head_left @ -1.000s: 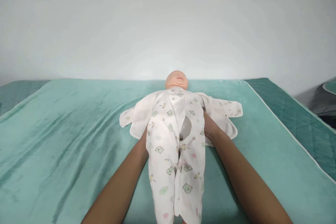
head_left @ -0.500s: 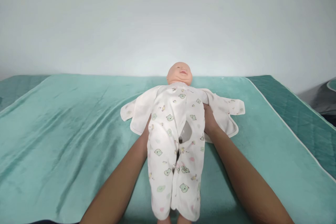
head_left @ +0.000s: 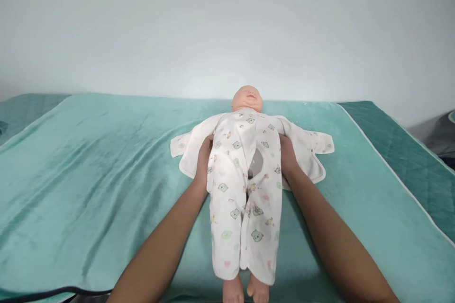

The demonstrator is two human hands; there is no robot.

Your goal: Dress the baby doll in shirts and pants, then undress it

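Observation:
A baby doll (head_left: 248,98) lies on its back on a teal blanket (head_left: 99,170), head toward the wall. It wears a white romper (head_left: 245,199) printed with small animals, and its bare feet (head_left: 245,289) stick out at the bottom. A second white garment (head_left: 305,151) is spread flat under it, sleeves out to both sides. My left hand (head_left: 203,161) grips the doll's torso on the left side. My right hand (head_left: 287,158) grips it on the right side. The fingers of both hands curl under the body and are partly hidden.
A white wall rises right behind the bed. A darker quilted teal cover (head_left: 401,151) shows at the right, with the bed's edge beyond it. A dark cord (head_left: 53,292) runs along the near left edge.
The doll has shifted away from me toward the wall, and its feet have come into view. Both hands stayed on its sides and moved with it.

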